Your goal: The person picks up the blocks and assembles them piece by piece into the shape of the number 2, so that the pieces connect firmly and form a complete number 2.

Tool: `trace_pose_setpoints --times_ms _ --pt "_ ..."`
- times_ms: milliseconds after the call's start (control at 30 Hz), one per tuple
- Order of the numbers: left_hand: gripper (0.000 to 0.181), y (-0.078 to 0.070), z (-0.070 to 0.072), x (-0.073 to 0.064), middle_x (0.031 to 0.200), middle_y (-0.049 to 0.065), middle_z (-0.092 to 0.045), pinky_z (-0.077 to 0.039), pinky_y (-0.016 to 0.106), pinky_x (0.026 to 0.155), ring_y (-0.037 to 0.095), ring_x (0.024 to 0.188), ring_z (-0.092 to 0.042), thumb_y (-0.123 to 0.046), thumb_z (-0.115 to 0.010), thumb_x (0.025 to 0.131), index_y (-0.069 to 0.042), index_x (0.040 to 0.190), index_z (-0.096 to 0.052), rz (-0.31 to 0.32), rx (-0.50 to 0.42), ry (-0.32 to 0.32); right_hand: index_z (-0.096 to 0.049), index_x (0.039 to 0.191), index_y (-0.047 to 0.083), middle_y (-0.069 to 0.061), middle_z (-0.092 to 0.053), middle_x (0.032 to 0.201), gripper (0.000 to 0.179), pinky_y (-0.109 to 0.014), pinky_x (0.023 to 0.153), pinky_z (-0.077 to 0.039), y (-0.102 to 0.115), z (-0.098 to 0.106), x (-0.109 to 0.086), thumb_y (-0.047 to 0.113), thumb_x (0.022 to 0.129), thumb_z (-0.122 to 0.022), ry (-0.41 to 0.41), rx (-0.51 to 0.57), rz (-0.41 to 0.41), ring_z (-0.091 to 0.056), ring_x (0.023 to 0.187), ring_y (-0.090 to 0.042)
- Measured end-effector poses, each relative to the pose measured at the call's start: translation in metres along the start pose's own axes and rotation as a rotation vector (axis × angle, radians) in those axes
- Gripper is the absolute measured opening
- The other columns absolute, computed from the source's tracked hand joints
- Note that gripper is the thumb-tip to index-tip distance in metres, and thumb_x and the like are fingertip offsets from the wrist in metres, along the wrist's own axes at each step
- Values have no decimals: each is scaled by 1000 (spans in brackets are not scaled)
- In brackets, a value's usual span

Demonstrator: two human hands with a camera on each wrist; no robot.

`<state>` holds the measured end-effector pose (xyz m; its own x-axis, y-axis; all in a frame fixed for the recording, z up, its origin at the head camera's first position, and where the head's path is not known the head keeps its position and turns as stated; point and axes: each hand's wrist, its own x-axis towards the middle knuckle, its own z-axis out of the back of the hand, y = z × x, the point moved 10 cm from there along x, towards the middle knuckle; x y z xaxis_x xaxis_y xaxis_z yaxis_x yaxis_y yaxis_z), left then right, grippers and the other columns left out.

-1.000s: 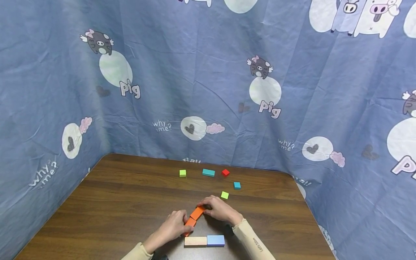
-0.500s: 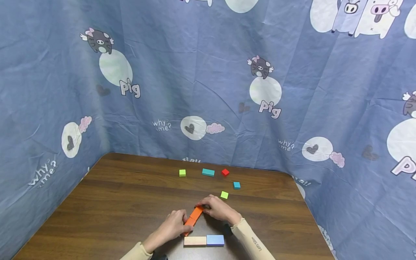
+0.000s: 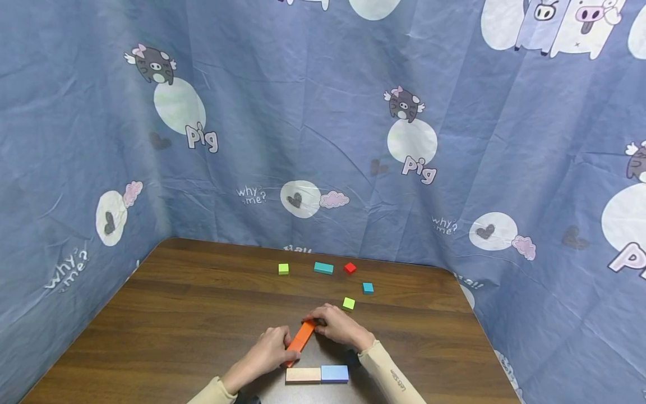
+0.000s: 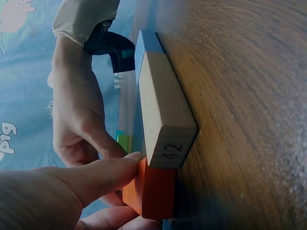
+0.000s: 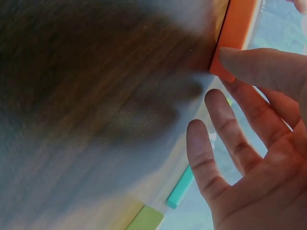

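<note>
Head view: near orange block [image 3: 296, 346] and far orange block [image 3: 306, 331] lie end to end on the table [image 3: 192, 314], their common long axis slanting from near left to far right. Your left hand [image 3: 271, 348] pinches the near one between thumb and fingers; your right hand [image 3: 339, 326] pinches the other's far end. Nearby, the wooden block [image 3: 303, 375] bears "42"; the curtain [image 3: 323, 123] reads "pig" and "why me?"
</note>
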<state>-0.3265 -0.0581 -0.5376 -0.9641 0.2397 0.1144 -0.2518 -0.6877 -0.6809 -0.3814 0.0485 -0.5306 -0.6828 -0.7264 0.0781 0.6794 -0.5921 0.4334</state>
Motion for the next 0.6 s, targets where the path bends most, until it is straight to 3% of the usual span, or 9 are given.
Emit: trace_pose_setpoints --times_ms 600 --pt "32 0 0 0 62 -6 -47 -29 22 47 8 53 -38 -18 -83 67 -9 71 -53 1 -14 0 -67 120 17 6 -68 115 35 -30 94 -46 0 -2 -1 8 86 -69 12 3 -10 -58 109 -10"
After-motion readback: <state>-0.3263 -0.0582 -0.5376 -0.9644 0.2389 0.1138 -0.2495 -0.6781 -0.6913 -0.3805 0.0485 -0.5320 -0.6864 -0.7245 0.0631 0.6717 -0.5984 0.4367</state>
